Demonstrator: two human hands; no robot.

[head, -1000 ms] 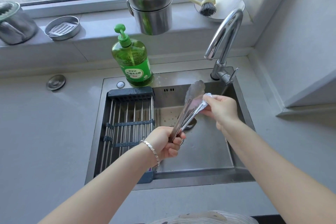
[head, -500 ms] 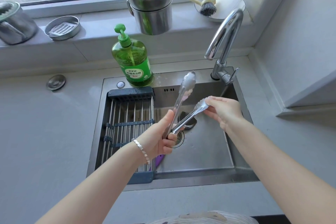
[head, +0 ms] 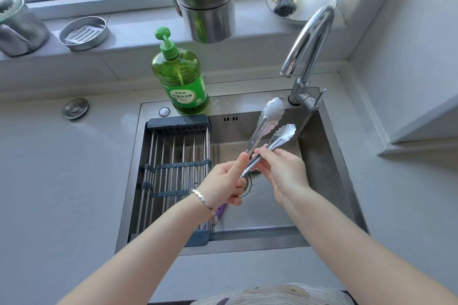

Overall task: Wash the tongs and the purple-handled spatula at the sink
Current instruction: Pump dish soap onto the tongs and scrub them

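Tongs hang splayed over the sink, tips toward one o'clock, since our left hand grips the hinge end and our right hand pinches the lower arm, apparently to rub it; the purple-handled spatula lies at seven o'clock in the basin.

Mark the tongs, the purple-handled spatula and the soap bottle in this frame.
tongs (head: pixel 261 131), head view, upper arm's shaft.
purple-handled spatula (head: pixel 221 210), head view, visible purple handle.
soap bottle (head: pixel 183 77), head view, green body.

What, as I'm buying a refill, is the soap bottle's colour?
The soap bottle is green; head view.
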